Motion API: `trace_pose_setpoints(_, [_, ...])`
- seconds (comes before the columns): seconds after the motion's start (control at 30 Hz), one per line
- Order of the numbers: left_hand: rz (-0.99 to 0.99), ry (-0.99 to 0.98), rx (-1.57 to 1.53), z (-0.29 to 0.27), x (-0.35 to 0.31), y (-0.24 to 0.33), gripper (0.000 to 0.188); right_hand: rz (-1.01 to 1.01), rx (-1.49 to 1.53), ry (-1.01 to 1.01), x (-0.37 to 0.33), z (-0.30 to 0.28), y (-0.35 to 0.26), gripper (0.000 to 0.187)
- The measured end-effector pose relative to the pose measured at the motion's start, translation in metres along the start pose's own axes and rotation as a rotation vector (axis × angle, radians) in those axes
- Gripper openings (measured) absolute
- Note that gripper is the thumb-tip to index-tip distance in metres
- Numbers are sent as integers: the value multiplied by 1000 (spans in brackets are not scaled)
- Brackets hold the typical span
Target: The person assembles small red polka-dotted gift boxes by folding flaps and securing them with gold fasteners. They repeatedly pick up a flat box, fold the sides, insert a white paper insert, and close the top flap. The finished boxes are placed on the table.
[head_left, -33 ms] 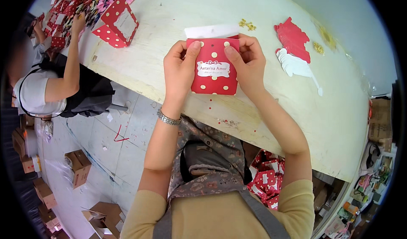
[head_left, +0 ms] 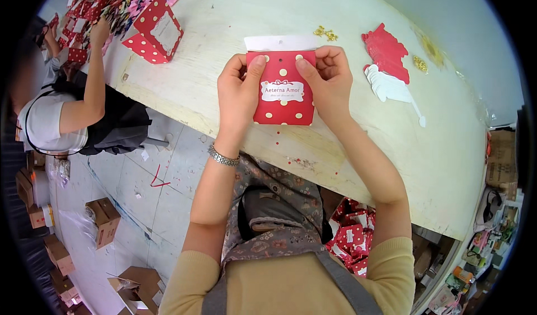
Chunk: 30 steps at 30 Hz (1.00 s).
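Between my hands is a red card packet point(head_left: 283, 105) with cream polka dots, a white label and a small hole near its top. My left hand point(head_left: 239, 83) grips its upper left edge, thumb on the front. At the upper right edge, my right hand point(head_left: 329, 80) pinches it the same way, fingers curled behind. A white flap point(head_left: 279, 43) sticks up beyond the packet's top edge. Just past my right hand lies a small heap of gold fasteners point(head_left: 326, 33). What the fingers behind the packet touch is hidden.
On the table point(head_left: 224, 13) lie red cut-out cards point(head_left: 387, 52), white cards point(head_left: 387, 84) and more gold pieces point(head_left: 420, 64). A folded polka-dot card point(head_left: 156, 31) stands at left. Another person point(head_left: 67, 108) works beyond it. Finished-looking red packets point(head_left: 352, 237) fill a container below the table edge.
Hardly anything differs. My hands and the packet have shifted very slightly right, and the white flap shows a little flatter. The other person's hand has moved slightly.
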<state>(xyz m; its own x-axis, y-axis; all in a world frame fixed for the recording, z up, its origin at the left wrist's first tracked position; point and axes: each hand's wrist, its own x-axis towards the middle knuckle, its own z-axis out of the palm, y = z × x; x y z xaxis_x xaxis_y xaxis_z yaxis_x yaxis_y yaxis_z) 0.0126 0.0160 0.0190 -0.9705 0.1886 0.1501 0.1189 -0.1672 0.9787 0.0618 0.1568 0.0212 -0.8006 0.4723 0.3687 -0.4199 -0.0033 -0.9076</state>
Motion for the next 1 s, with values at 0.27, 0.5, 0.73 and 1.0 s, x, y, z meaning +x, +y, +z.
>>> trace_pose_setpoints(0.27, [106, 10, 150, 10, 6, 4, 17, 327, 109, -98, 5, -12, -3, 24])
trace_pose_setpoints(0.5, [-14, -131, 75, 0, 18, -4, 25, 267, -32, -114, 3, -8, 2, 21])
trace_pose_setpoints(0.73, [-46, -218, 36, -1, 16, 10, 19, 312, -42, -149, 2, -6, -2, 18])
trace_pose_setpoints(1.0, [130, -212, 5, -5, 6, 0, 16, 38, -180, -214, -3, -10, 2, 16])
